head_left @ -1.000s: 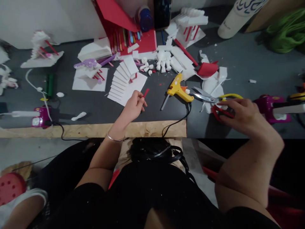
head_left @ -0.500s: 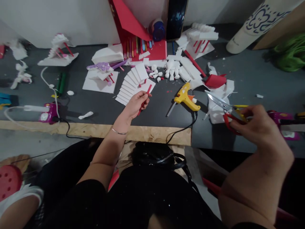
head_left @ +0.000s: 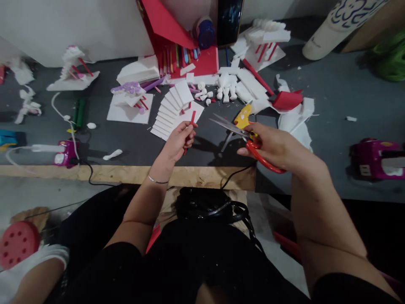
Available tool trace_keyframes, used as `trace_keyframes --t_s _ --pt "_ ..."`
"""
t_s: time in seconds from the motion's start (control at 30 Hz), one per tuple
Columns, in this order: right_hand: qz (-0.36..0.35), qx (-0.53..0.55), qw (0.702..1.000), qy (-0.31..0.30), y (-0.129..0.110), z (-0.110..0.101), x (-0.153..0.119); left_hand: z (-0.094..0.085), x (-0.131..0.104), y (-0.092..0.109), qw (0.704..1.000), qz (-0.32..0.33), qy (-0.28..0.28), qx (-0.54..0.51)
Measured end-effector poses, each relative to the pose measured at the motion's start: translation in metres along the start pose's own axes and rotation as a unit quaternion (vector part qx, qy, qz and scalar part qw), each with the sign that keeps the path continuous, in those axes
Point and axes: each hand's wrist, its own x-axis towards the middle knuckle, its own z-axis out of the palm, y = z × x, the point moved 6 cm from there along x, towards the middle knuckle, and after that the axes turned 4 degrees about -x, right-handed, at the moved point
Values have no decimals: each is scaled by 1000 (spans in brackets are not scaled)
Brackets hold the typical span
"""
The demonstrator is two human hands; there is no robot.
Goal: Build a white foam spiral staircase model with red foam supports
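Note:
My left hand (head_left: 182,141) is closed round a thin red strip (head_left: 193,118), whose ends stick out above and below the fingers. Just beyond it lies a white model of fanned steps (head_left: 169,110) with short red posts on its base. In my right hand (head_left: 268,143) is a pair of scissors (head_left: 228,124) with red and yellow handles, the blades slightly apart and pointing left toward the strip. The blades and the strip do not touch. A yellow hot glue gun (head_left: 243,115) lies on the table, partly hidden behind my right hand and the scissors.
Small white models with red posts (head_left: 267,44) stand at the back, one with purple trim (head_left: 129,99). White scraps, a red paper piece (head_left: 287,100), a blue jar (head_left: 205,33), a phone (head_left: 230,21) and a pale bottle (head_left: 329,36) lie around. Purple devices (head_left: 379,156) sit at both sides.
My right hand has brought the scissors left from above the white scraps to in front of the glue gun. My left hand still grips the red strip, nearly in place.

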Motion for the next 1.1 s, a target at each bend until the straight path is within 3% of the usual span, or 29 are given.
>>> trace_keyframes --t_s 0.2,0.57,0.93,1.1 --pt "4 -82 997 -8 -11 10 18 1 -4 4 999 11 27 15" --pt "-6 -79 997 -19 -23 20 29 -2 -5 3 997 18 65 40" --pt "1 -65 997 -33 -26 24 28 4 -8 6 999 45 16 13" --pt "3 -48 998 -37 -26 22 27 5 -9 6 997 46 18 55"
